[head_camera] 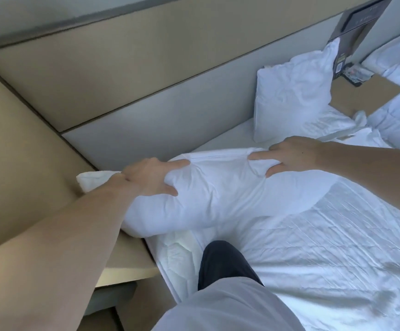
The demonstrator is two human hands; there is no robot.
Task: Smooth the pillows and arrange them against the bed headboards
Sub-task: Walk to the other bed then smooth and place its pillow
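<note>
I have the near pillow (pixel 220 194) gripped along its top seam with both hands: my left hand (pixel 151 177) at about nine o'clock on it, fingers curled shut into a pinch of the cover, and my right hand (pixel 289 156) at about two o'clock, closed the same way on a bunched fold. The pillow lies flat across the corner of the bed (pixel 325 247), its long edge near the headboard (pixel 160 120) but not yet standing against it, and its left end hangs over the mattress edge toward the side ledge (pixel 132 244) at eight o'clock. That overhang is my main worry: if I lift or shake with my hold only on the cover, the filling could slump to one end and the whole thing might slide off the bed on that side. Pulling on fabric alone could also set new creases where my fingers dig in, just the wrinkles I am meant to smooth. My knee (pixel 223 266) rests on the mattress at six o'clock, just beside the pillow's lower edge, and leaning in could pin it. The other pillow (pixel 292 91) stands propped against the headboard at one o'clock, well apart from my hands, looking rumpled and probably needing a pass too.
</note>
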